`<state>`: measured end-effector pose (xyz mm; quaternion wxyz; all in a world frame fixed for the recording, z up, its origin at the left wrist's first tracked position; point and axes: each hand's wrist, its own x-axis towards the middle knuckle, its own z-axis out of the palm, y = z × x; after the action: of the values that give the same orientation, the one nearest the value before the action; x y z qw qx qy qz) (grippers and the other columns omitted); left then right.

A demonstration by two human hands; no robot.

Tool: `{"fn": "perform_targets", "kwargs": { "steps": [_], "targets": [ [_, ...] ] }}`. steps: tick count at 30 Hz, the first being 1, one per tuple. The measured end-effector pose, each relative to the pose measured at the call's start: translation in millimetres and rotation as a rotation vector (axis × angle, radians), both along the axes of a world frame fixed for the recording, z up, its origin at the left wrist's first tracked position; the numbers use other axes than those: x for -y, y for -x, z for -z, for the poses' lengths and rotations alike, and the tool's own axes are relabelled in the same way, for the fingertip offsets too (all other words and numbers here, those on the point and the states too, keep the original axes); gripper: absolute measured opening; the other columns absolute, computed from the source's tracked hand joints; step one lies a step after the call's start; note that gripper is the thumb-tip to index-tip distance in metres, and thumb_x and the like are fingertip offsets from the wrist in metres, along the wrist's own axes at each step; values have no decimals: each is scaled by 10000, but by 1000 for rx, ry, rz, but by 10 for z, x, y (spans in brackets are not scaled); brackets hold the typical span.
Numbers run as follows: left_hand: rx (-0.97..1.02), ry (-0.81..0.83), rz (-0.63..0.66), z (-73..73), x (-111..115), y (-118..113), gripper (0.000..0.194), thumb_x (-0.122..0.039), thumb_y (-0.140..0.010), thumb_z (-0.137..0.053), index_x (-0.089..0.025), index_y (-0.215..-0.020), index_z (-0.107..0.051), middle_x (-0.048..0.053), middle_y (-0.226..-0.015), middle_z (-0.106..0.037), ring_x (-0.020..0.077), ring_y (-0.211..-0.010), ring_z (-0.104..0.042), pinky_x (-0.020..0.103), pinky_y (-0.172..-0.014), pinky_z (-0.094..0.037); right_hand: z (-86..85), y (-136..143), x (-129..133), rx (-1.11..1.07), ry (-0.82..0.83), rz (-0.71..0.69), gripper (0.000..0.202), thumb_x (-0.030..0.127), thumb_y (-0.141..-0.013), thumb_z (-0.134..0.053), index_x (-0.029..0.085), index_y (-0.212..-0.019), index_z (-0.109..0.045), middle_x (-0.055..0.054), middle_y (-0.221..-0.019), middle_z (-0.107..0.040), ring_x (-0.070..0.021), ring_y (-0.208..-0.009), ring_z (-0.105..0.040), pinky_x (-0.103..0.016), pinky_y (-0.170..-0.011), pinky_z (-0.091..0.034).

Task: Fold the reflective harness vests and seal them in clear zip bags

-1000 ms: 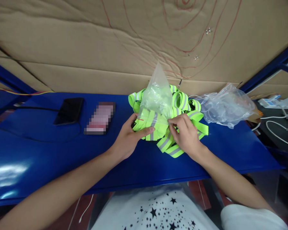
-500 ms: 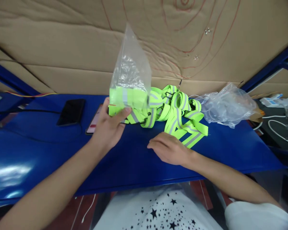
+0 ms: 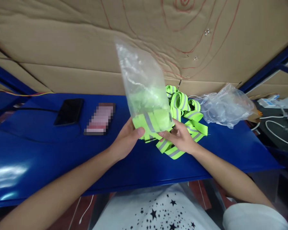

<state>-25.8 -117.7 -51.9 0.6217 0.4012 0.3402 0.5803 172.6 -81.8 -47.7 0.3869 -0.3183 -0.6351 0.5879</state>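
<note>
A folded lime-yellow reflective strap (image 3: 147, 123) with a grey stripe sits at the lower end of a clear plastic bag (image 3: 141, 73), whose upper part stands up loosely. My left hand (image 3: 127, 139) is closed on the left side of this bundle, thumb in front. On its lower right corner, my right hand (image 3: 179, 134) pinches with thumb and fingers. How far the strap lies inside the bag I cannot tell. Just behind and under my right hand is a heap of loose reflective straps (image 3: 180, 102), with ends trailing toward the front.
On the blue table (image 3: 50, 159) lie a black device (image 3: 68, 111) with a cable and a phone (image 3: 100, 118) at the left. Crumpled clear bags (image 3: 228, 107) are at the right. Behind rises a cardboard panel (image 3: 74, 48). White cables and a power strip (image 3: 278, 101) are far right.
My left hand has brought the bagged strap to the right and nearer to me, tilting it. My right hand has come up and taken hold of its lower right corner. The phone is now uncovered.
</note>
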Motion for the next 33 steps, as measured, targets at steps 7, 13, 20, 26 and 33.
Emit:
{"fn": "perform_targets", "kwargs": {
  "steps": [7,13,20,26,33],
  "targets": [
    [-2,53,-149,-74,26,-103,711,-413,-648,-990,-273,-1253,-643,18,-1218,-745,256,-1188,-696,341,-990,-569,-7,83,21,-90,153,11,451,436,-697,-942,220,-1033,-733,-6,-960,-761,-148,-670,-687,-308,-606,-649],
    [50,120,14,5,35,-243,619,-514,-743,-910,-239,-1255,-696,76,-1238,-759,348,-1395,-586,471,-1146,-510,-36,91,-5,-176,288,78,424,429,-654,-965,185,-881,-703,3,-822,-723,-102,-580,-623,-236,-518,-571],
    [115,79,133,-9,-76,-102,579,-345,-775,-909,-260,-1298,-675,68,-1350,-724,317,-1434,-564,441,-1193,-468,5,6,-128,-90,151,118,486,439,-654,-962,197,-991,-709,25,-828,-686,-79,-593,-588,-210,-501,-551],
    [110,72,-47,30,-131,-111,632,-296,-776,-915,-291,-1341,-630,35,-1370,-715,265,-1383,-607,396,-1166,-487,-3,73,-89,-120,175,289,514,416,-637,-973,221,-952,-616,55,-825,-598,-81,-615,-569,-254,-547,-594],
    [135,69,113,50,-38,-235,616,-320,-830,-878,-274,-1393,-633,60,-1365,-724,284,-1393,-605,410,-1192,-474,-77,64,-102,-333,478,340,596,342,-496,-1038,197,-891,-617,49,-839,-660,-52,-552,-552,-223,-531,-554]
  ]
}}
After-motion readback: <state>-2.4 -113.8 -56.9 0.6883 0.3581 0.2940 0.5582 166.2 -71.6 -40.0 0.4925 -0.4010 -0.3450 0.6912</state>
